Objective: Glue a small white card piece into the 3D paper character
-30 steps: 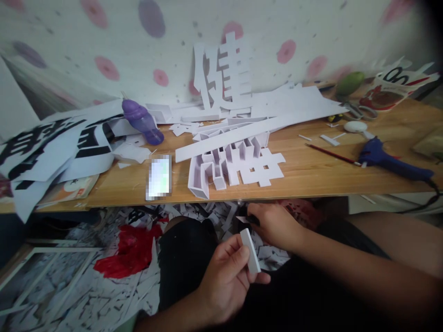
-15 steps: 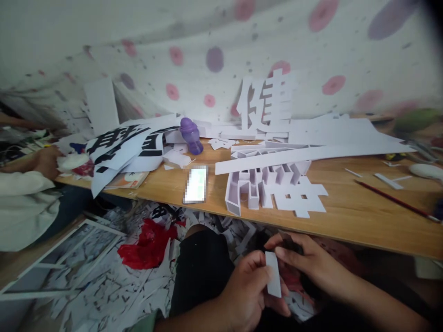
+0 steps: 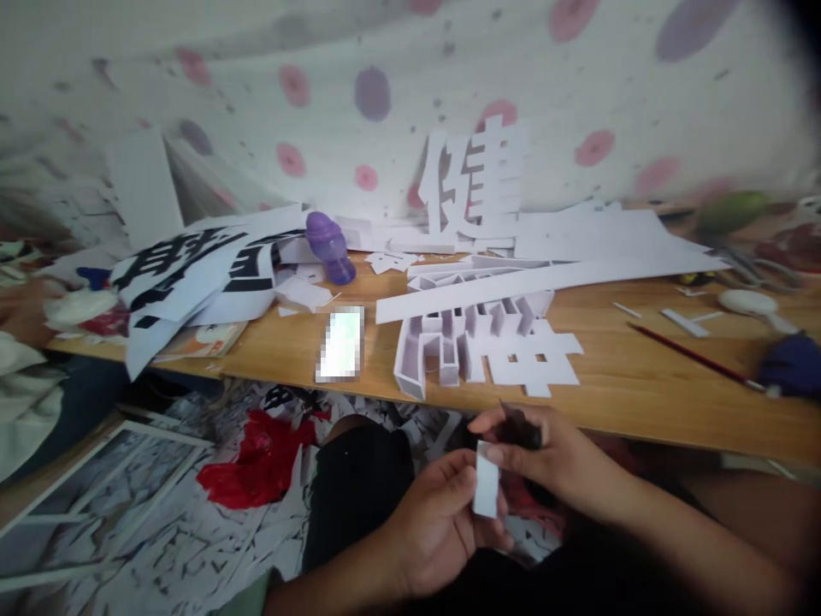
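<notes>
Over my lap, just in front of the table edge, I hold a small white rectangular foam-board piece (image 3: pixel 487 489) between both hands. My left hand (image 3: pixel 433 524) is closed around its lower left side, the thumb along its edge and the fingers behind. My right hand (image 3: pixel 558 449) pinches its upper end with the thumb. A dark, thin object (image 3: pixel 522 429) shows among the right fingers; its kind is unclear. On the table nearby stands a partly walled white cut-out character (image 3: pixel 532 361), with a long white strip (image 3: pixel 475 295) lying across its walls.
A phone (image 3: pixel 341 346), a purple bottle (image 3: pixel 330 248) and printed sheets (image 3: pixel 192 274) lie to the left. To the right are a red pencil (image 3: pixel 696 357) and a blue object (image 3: pixel 792 364). Another white character (image 3: pixel 475 184) leans at the back. Scraps and a red bag (image 3: pixel 260 462) cover the floor.
The view has shifted right, so the table things appear further left. My right thumb now lies over the upper end of the white piece, which both hands still hold.
</notes>
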A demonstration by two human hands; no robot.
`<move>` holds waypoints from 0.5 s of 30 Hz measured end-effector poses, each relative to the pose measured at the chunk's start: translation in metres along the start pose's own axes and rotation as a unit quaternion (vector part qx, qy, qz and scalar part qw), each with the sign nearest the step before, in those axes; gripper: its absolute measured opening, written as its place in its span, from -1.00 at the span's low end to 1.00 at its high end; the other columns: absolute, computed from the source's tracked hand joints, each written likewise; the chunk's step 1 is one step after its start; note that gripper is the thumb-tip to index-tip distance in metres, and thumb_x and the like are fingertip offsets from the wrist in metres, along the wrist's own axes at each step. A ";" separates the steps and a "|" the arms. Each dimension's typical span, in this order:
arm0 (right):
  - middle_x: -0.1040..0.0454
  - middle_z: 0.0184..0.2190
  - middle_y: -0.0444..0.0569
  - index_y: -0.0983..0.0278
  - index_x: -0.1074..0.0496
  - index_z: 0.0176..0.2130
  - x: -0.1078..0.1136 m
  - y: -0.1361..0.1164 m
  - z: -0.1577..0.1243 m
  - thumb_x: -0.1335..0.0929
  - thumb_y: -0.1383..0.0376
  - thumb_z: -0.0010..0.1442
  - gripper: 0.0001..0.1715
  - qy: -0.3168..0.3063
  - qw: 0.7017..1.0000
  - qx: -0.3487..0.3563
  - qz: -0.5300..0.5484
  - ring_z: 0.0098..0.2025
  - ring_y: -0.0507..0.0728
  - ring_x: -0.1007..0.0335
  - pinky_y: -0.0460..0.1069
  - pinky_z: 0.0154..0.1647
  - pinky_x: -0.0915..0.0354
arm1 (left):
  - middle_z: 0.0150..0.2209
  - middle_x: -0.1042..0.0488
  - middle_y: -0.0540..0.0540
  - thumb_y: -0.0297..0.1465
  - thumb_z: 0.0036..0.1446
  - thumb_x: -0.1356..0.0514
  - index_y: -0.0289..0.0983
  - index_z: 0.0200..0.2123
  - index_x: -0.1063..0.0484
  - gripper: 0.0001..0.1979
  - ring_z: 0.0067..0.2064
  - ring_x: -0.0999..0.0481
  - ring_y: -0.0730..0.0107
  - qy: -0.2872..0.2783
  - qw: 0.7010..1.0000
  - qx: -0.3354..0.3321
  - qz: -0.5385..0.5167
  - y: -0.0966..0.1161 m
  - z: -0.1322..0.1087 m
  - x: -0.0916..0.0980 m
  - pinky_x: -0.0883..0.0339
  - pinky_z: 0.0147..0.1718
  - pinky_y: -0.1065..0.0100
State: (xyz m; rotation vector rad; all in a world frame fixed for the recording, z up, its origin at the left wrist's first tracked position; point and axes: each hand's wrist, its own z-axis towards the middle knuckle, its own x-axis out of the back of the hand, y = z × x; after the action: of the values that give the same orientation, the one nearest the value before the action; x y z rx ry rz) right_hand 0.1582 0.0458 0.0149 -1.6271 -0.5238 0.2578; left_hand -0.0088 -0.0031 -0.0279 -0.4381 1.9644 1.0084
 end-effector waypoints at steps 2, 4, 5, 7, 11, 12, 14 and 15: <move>-0.50 -0.31 -0.06 0.24 -0.42 -0.19 0.014 -0.007 0.001 -0.33 0.15 0.13 -0.72 0.052 0.997 0.033 -0.050 -0.28 0.09 -0.44 -0.03 -0.22 -0.36 | -0.49 -0.46 -0.07 -0.28 0.03 -0.30 -0.36 -0.31 -0.40 -0.73 -0.51 -0.46 0.49 -0.003 1.000 0.000 0.003 0.003 0.002 -0.002 -0.41 -0.44 0.39; -0.50 -0.28 -0.03 0.24 -0.43 -0.19 0.035 -0.012 -0.001 -0.30 0.13 0.16 -0.71 0.124 0.977 0.069 -0.158 -0.24 0.11 -0.42 -0.01 -0.18 -0.33 | -0.50 -0.44 -0.05 -0.27 0.01 -0.31 -0.36 -0.30 -0.43 -0.73 -0.51 -0.43 0.51 -0.001 1.000 -0.002 0.002 0.005 0.003 -0.003 -0.39 -0.45 0.40; -0.50 -0.29 -0.03 0.23 -0.43 -0.19 0.048 -0.012 -0.003 -0.30 0.11 0.17 -0.71 0.157 0.958 0.078 -0.228 -0.25 0.12 -0.42 0.01 -0.20 -0.32 | -0.51 -0.44 -0.05 -0.27 0.01 -0.31 -0.37 -0.29 -0.44 -0.72 -0.51 -0.42 0.51 0.003 1.000 -0.002 0.002 0.006 0.004 -0.003 -0.39 -0.45 0.40; -0.50 -0.32 -0.03 0.22 -0.42 -0.19 0.075 -0.009 -0.009 -0.30 0.08 0.16 -0.69 0.215 0.907 0.067 -0.357 -0.33 0.14 -0.42 0.03 -0.27 -0.29 | -0.50 -0.42 -0.05 -0.27 0.01 -0.31 -0.39 -0.28 -0.47 -0.70 -0.51 -0.40 0.52 0.014 1.000 -0.002 0.005 0.008 0.004 -0.004 -0.40 -0.44 0.38; -0.49 -0.38 -0.03 0.21 -0.38 -0.20 0.120 0.006 -0.020 -0.27 0.02 0.18 -0.66 0.254 0.835 0.000 -0.487 -0.42 0.15 -0.40 0.01 -0.40 -0.24 | -0.50 -0.40 -0.05 -0.27 0.00 -0.32 -0.41 -0.31 -0.49 -0.70 -0.49 -0.39 0.53 0.034 0.999 0.006 -0.001 0.009 0.006 -0.005 -0.42 -0.42 0.37; -0.48 -0.39 -0.02 0.22 -0.37 -0.22 0.127 0.008 -0.021 -0.27 0.02 0.18 -0.66 0.250 0.821 -0.004 -0.513 -0.43 0.14 -0.39 0.00 -0.43 -0.22 | -0.50 -0.40 -0.05 -0.27 0.00 -0.32 -0.41 -0.32 -0.49 -0.71 -0.50 -0.39 0.54 0.036 0.999 0.008 -0.004 0.009 0.007 -0.006 -0.42 -0.42 0.38; -0.46 -0.42 0.00 0.25 -0.37 -0.27 0.137 0.012 -0.021 -0.24 0.03 0.20 -0.65 0.229 0.798 -0.008 -0.558 -0.45 0.14 -0.38 -0.02 -0.48 -0.16 | -0.48 -0.41 -0.05 -0.28 0.03 -0.30 -0.41 -0.32 -0.49 -0.73 -0.49 -0.39 0.53 0.029 0.999 0.014 -0.004 0.008 0.010 -0.007 -0.43 -0.42 0.37; -0.45 -0.42 0.02 0.27 -0.38 -0.28 0.140 0.014 -0.020 -0.22 0.04 0.22 -0.64 0.214 0.790 -0.010 -0.575 -0.44 0.14 -0.38 -0.03 -0.48 -0.13 | -0.46 -0.41 -0.05 -0.28 0.04 -0.29 -0.40 -0.32 -0.48 -0.74 -0.48 -0.40 0.52 0.021 1.000 0.016 -0.001 0.007 0.011 -0.007 -0.43 -0.42 0.36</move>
State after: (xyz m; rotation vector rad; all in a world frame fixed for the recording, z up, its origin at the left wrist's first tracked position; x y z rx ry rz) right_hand 0.2914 0.0941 0.0232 -1.0660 -1.0489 -1.0097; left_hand -0.0033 0.0092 -0.0219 -0.4468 2.0137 0.9710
